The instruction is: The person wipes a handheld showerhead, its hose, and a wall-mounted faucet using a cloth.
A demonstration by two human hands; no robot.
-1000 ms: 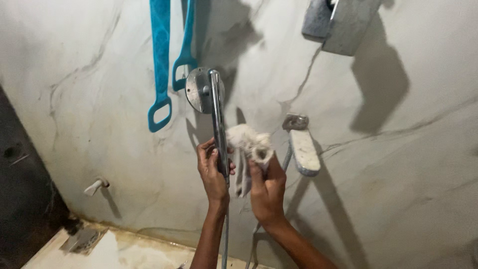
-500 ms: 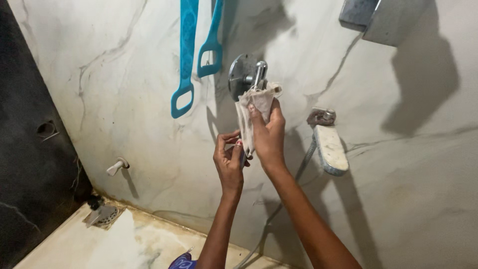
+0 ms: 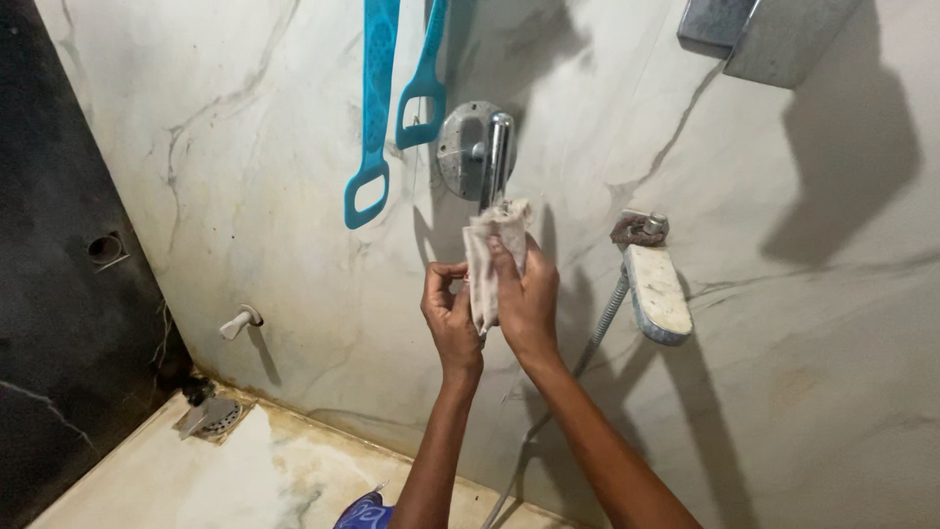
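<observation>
Your right hand (image 3: 529,299) has its fingers clenched around the white cloth (image 3: 488,257), wrapping it over the chrome shower bar (image 3: 496,157) just below its round wall mount (image 3: 460,149). Your left hand (image 3: 450,318) pinches the bar lower down. The cloth looks soft and limp, the bar stiff and probably slippery; grip through the cloth
</observation>
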